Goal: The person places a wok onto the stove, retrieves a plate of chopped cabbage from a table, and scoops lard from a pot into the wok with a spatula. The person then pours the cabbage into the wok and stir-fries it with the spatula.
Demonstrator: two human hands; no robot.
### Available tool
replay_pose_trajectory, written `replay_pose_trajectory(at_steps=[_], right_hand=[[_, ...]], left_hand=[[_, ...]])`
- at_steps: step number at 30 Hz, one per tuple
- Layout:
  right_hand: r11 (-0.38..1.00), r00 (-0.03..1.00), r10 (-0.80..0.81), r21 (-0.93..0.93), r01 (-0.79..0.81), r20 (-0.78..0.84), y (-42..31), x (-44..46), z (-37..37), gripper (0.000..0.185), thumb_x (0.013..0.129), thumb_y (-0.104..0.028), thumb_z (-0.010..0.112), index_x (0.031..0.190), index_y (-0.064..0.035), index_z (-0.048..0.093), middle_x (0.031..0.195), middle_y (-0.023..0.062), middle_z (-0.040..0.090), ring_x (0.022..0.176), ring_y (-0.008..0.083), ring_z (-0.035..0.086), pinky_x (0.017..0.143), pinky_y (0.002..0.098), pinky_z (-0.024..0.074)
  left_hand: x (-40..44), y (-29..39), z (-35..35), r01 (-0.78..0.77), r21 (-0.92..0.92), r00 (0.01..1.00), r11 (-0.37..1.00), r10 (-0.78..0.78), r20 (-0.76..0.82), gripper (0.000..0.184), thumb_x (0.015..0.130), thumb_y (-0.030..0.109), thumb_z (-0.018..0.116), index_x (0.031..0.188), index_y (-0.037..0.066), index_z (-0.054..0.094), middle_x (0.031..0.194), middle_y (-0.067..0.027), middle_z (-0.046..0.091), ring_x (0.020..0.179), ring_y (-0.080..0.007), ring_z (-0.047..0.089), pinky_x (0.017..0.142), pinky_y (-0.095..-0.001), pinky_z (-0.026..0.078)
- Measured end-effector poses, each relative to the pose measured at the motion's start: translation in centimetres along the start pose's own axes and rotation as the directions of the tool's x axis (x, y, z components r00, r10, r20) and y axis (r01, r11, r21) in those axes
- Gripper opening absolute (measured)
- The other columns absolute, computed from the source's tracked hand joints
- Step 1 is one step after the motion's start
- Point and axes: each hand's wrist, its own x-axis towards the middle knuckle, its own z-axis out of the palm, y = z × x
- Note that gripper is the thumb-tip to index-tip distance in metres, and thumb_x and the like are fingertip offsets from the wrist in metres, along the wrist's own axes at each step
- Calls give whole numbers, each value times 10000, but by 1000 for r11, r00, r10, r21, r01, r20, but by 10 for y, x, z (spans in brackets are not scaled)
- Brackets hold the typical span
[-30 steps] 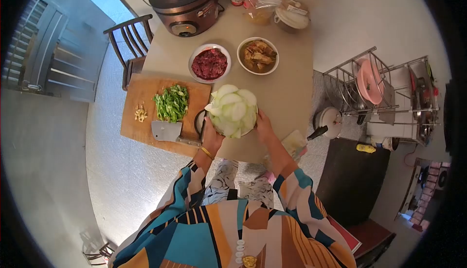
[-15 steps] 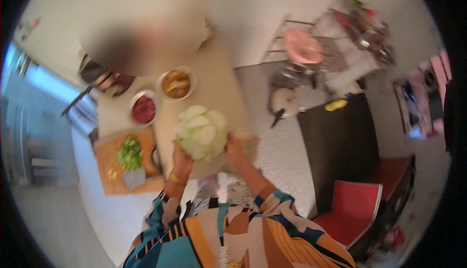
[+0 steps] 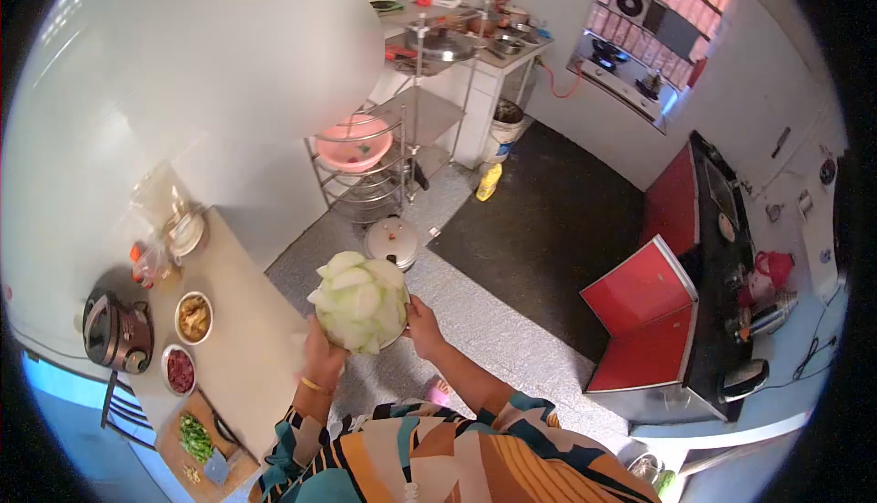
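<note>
A heaped pile of pale green vegetable slices (image 3: 359, 300), perhaps gourd or melon, sits on a plate whose rim (image 3: 395, 342) barely shows beneath it. My left hand (image 3: 322, 357) grips the near left side of the plate. On the right side, my right hand (image 3: 421, 328) is closed around the rim. Both hands carry it level in front of me, over the floor beside the table. Most of the plate is hidden under the slices.
Left, the table (image 3: 239, 297) bears a bowl of brownish food (image 3: 194, 317), a bowl of red meat (image 3: 179, 370), a cutting board (image 3: 174, 480) and a rice cooker (image 3: 119, 331). Ahead are a lidded pot (image 3: 392, 240) and a rack (image 3: 361, 194). Red cabinet doors (image 3: 639, 311) stand ajar at right.
My view has swung to the right, toward the window and stove. The plate of slices, still in both hands, has moved from above the table to over the floor.
</note>
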Motion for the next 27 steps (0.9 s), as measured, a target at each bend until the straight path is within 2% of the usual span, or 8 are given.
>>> replay_pose_trajectory(at_steps=[3, 5, 9, 14, 22, 25, 26, 27], right_hand=[[1000, 997, 2, 19, -1, -81, -19, -3, -61, 291, 905, -199, 304, 1161, -112, 411, 1041, 43, 514, 926, 158, 522, 731, 351, 475], [991, 986, 50, 133, -28, -162, -47, -10, -93, 284, 902, -179, 308, 1158, -115, 414, 1042, 41, 513, 922, 152, 520, 732, 350, 474], [972, 961, 32, 233, 34, -275, -65, -14, -155, 271, 902, -172, 309, 1139, -119, 428, 1040, 37, 511, 924, 142, 510, 748, 349, 467], [951, 880, 14, 278, 134, -474, -92, -8, -230, 251, 903, -175, 320, 1114, -113, 442, 1023, 31, 512, 924, 135, 501, 754, 345, 467], [917, 748, -146, 195, 348, -647, -115, 32, -355, 247, 901, -158, 328, 1109, -80, 437, 1009, 38, 523, 874, 144, 534, 720, 325, 484], [897, 625, 5, 279, 342, -781, -134, 52, -397, 249, 899, -139, 320, 1111, -66, 428, 1015, 53, 524, 884, 148, 540, 712, 320, 493], [902, 624, -113, 184, 391, -773, -130, 62, -422, 249, 899, -138, 321, 1113, -60, 422, 1022, 60, 521, 898, 154, 538, 718, 326, 494], [892, 618, -223, 98, 441, -754, -124, 71, -446, 250, 900, -138, 322, 1115, -53, 416, 1029, 67, 519, 913, 160, 536, 724, 332, 495]], left_hand=[[29, -27, 50, 173, -113, 985, 978, -170, 36, 551, 879, 477, 186, 1265, 100, 299, 1301, -100, 322, 1180, -288, 332, 955, -462, 285], [51, -39, 89, 275, -234, 961, 932, -268, 64, 554, 881, 474, 188, 1264, 91, 299, 1297, -101, 329, 1177, -285, 337, 953, -456, 290], [103, -87, 131, 424, -276, 906, 863, -403, 130, 546, 888, 456, 173, 1261, 78, 302, 1285, -106, 346, 1165, -285, 355, 949, -447, 305], [169, -127, 208, 559, -153, 808, 815, -492, 325, 526, 896, 431, 165, 1256, 76, 309, 1271, -109, 362, 1151, -286, 373, 946, -446, 317], [263, -196, 319, 625, 111, 689, 773, -613, 386, 524, 890, 443, 199, 1259, 86, 303, 1266, -114, 365, 1143, -289, 382, 925, -473, 335], [301, -221, 367, 641, 208, 665, 739, -670, 331, 538, 880, 461, 225, 1258, 85, 298, 1261, -116, 370, 1144, -289, 383, 909, -480, 350], [313, -229, 385, 649, 236, 664, 723, -690, 287, 544, 877, 467, 234, 1258, 85, 297, 1258, -116, 372, 1143, -289, 383, 904, -482, 355], [336, -252, 388, 652, 196, 611, 733, -660, 437, 551, 869, 482, 241, 1254, 93, 304, 1250, -107, 382, 1136, -286, 391, 891, -483, 368]])
